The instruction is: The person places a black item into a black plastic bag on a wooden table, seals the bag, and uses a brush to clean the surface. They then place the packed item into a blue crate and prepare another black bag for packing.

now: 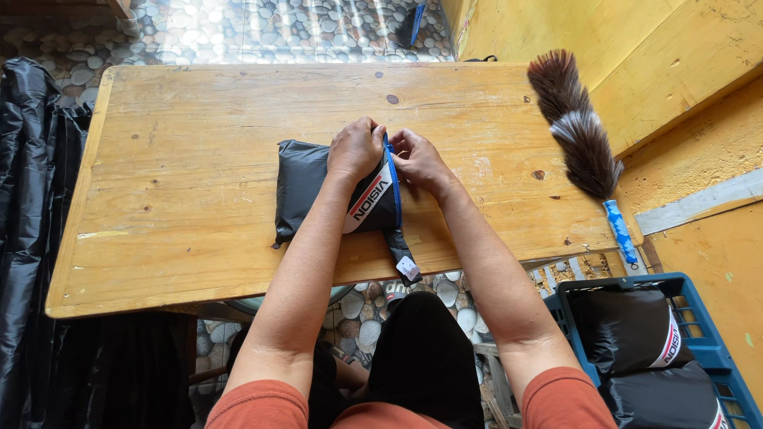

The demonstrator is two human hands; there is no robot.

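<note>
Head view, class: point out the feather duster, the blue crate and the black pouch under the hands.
feather duster (pixel 574 127), head view, on the brown and white feathers.
blue crate (pixel 574 306), head view, on its left rim.
black pouch (pixel 300 179), head view, on the bare fabric left of the left hand (pixel 356 149).

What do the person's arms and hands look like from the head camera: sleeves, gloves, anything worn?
Both arms are bare from the short orange-red sleeves down. The left hand and right hand wear no gloves; no rings, watch or bands are visible.
</note>
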